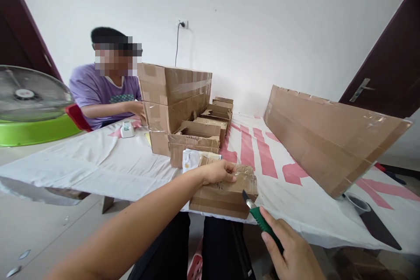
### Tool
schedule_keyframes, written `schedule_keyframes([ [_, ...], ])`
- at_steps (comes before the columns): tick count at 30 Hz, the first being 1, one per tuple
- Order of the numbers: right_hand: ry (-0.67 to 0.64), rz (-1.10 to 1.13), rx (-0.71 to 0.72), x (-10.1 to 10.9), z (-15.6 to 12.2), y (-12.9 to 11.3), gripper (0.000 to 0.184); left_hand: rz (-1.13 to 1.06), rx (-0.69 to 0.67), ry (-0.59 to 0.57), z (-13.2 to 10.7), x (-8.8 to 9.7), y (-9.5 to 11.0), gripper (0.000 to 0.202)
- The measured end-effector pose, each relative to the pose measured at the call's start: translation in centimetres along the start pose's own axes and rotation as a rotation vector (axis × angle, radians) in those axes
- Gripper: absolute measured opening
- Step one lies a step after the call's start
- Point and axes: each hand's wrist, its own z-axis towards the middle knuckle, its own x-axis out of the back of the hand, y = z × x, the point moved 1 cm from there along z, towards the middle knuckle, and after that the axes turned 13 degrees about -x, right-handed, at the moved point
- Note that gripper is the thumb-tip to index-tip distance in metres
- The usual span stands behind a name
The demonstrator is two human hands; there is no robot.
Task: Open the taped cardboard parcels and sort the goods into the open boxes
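Observation:
A small brown cardboard box [223, 203] lies at the table's near edge, right in front of me. My left hand [217, 172] is closed on its top, fingers curled beside shiny clear tape [244, 170]; whether the tape itself is pinched I cannot tell. In my right hand [288, 245] is a green utility knife [260, 218], its dark blade out. The blade tip points up and left, close to the box's right end. Just behind the box lies a white plastic packet [193, 158], partly covered by it.
Stacked taped cartons [179, 105] stand left of centre, with several open boxes [200, 129] alongside. A large cardboard panel [328, 135] stands at right, near a tape roll [358, 203]. Across the table sits a person [105, 83] in purple, near a small white device [127, 129]. A fan [29, 94] is far left.

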Motion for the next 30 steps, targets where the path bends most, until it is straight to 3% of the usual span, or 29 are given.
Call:
schedule_keyframes([
  [19, 0.124, -0.016, 0.065, -0.9, 0.0, -1.0, 0.044, -0.124, -0.018, -0.028, -0.4, 0.2, -0.8, 0.025],
  [30, 0.244, -0.100, 0.070, -4.1, -0.7, -0.5, 0.058, -0.072, -0.045, -0.002, -0.4, 0.2, -0.8, 0.019],
])
